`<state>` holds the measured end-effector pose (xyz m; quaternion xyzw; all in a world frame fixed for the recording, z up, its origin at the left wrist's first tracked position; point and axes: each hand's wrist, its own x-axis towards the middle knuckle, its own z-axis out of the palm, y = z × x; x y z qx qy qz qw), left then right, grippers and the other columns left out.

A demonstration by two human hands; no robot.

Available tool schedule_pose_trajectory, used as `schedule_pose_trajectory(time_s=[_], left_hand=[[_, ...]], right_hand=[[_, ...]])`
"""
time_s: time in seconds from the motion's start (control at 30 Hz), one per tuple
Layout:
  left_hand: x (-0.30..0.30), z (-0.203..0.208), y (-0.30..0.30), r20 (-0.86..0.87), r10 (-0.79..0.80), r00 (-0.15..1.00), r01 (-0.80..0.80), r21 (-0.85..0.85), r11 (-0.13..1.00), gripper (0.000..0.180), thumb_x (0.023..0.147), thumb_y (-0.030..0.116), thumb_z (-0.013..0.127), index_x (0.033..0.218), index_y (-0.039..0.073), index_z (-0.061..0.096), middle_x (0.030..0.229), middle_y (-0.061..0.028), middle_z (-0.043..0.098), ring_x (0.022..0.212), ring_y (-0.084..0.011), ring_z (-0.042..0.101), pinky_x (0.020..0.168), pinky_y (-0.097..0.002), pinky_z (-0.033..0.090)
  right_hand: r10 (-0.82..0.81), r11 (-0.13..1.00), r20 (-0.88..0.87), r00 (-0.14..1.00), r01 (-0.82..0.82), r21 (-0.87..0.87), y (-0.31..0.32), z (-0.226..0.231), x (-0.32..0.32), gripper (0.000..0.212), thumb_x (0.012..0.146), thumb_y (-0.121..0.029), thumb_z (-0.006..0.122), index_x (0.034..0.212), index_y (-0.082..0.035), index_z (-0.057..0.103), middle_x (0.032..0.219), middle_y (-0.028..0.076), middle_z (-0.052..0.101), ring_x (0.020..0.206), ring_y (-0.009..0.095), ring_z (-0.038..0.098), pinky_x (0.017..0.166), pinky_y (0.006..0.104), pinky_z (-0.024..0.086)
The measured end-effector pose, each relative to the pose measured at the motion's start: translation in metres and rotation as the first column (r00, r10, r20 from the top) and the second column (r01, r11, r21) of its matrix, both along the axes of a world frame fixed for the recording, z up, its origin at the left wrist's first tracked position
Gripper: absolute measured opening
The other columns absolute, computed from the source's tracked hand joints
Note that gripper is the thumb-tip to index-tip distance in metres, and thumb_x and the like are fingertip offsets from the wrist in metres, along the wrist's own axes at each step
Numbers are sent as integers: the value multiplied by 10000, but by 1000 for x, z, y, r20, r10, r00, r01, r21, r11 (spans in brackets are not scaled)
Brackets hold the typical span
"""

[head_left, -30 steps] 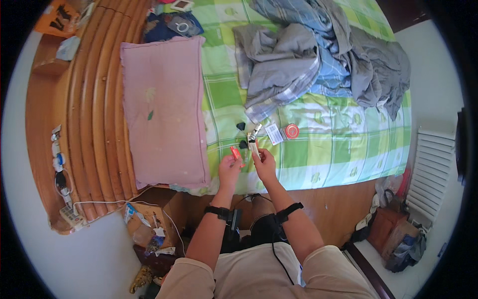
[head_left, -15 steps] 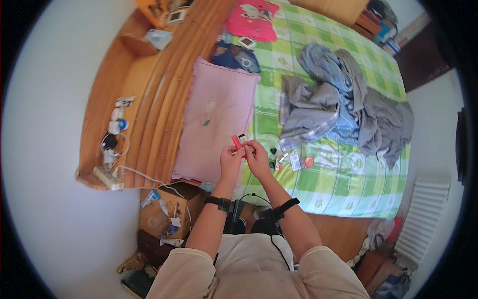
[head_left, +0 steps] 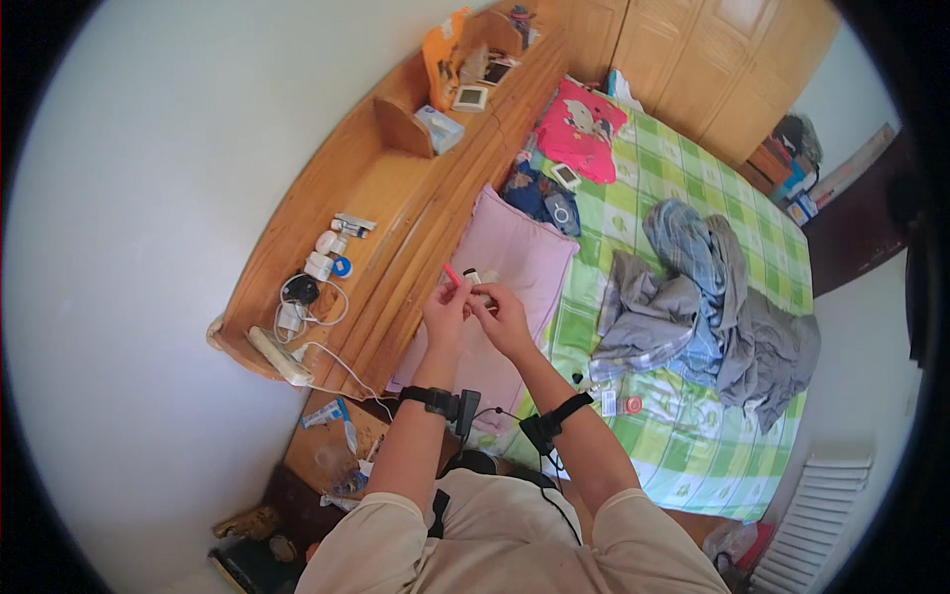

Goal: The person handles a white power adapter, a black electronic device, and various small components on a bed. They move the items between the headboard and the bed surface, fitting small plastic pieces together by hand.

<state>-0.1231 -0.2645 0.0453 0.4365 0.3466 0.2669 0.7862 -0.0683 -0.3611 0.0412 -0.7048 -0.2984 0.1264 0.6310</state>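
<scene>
Over the pink pillow [head_left: 510, 238] my two hands meet, fingertips close together. My left hand [head_left: 444, 315] is closed around a slim red tube [head_left: 452, 274], its end poking up past the fingers. Pinched in my right hand [head_left: 503, 319] is a small pale tube with a black cap [head_left: 471, 277], leaning toward the left fingers. How much of each tube lies inside the fingers is hidden. Black straps with small devices circle both forearms.
Right of my hands, a round pink container [head_left: 633, 404] and a white card [head_left: 608, 403] lie on the green checked bedding [head_left: 673, 465]. Rumpled grey clothes [head_left: 643, 307] are beyond. A wooden headboard shelf [head_left: 341, 198] at left holds small jars, a charger and a power strip [head_left: 277, 356].
My view has swung toward the headboard, showing more shelf and the wardrobe. Both hands still hold the tubes; the red one now tilts further left, apart from the black-capped one.
</scene>
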Motion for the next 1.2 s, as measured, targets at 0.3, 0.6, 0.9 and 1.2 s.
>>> schedule_pose_trajectory(time_s=[0.3,0.6,0.9,1.2], left_hand=[[23,7,104,-1,172,985,-172,95,981,184,840,151,727,893,28,602,728,-8,602,570,-70,530,477,-203,397],[42,-2,184,-83,338,938,-264,464,846,212,919,199,613,963,-8,626,787,-53,639,720,-123,598,617,-250,484],[58,-30,244,-297,503,812,-164,711,684,264,848,142,665,1031,-22,568,857,-159,681,824,-252,681,709,-355,519],[62,-35,250,-462,437,772,-4,684,729,374,858,138,616,1185,15,485,942,-214,668,910,-368,646,785,-437,493]], right_hand=[[166,986,-99,981,-162,40,118,13,35,215,869,-100,671,1029,36,626,887,92,657,744,128,642,655,251,521],[147,987,-64,987,-151,-62,224,-8,68,198,855,-109,664,1014,9,655,768,106,661,670,158,640,632,281,523],[201,978,107,974,-193,-85,276,-31,90,200,846,-84,651,1028,-2,658,894,139,651,686,183,624,634,288,517],[201,956,364,909,-101,-276,297,-23,91,168,813,-176,657,937,-63,672,828,176,614,792,361,608,702,433,495]])
